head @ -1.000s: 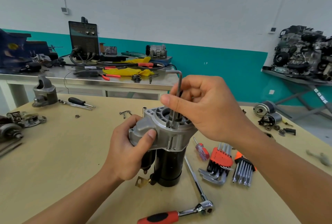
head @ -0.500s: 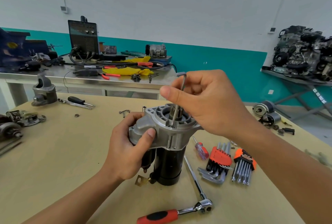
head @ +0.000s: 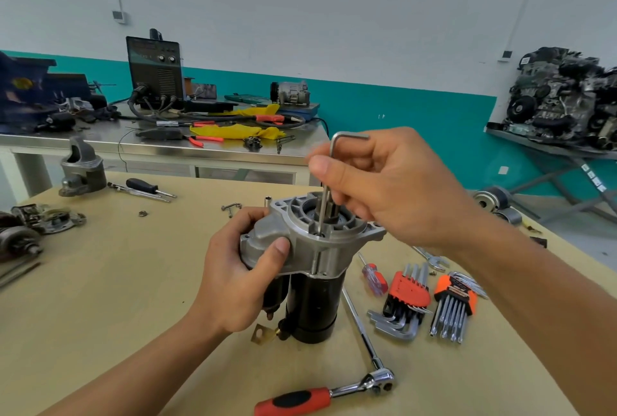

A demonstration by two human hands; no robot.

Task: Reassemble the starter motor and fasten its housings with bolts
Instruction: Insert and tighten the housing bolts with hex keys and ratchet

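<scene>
Starter motor [head: 314,302] stands upright on its black end, about midway between the left and right edges of the table [head: 117,282], with the aluminium drive-end housing [head: 300,245] uppermost.

Step in hand: fastening the housing with a bolt.
- The left hand [head: 240,278] wraps the side of the housing, thumb pressed on its front face, and steadies the unit.
- The right hand [head: 394,191] pinches the L-shaped hex key [head: 322,215] between thumb and fingers just below its bend.
- The long arm of the key runs nearly vertically down into a recess in the housing flange. The bolt head lies hidden inside it.

Next move, as a judgement: the key needs to stay in line with the bolt axis while it is turned, and the left hand must resist the turning so that the motor does not twist or tip on its narrow base. Whether the bolt is fully seated cannot be told.

A ratchet wrench [head: 327,392] lies by the near edge. A red hex key set [head: 409,292] and an orange key set [head: 455,295] lie to the right of the motor.

Markings: no brand or lettering is legible on the motor or tools; print on the key holders is too small to read.
</scene>
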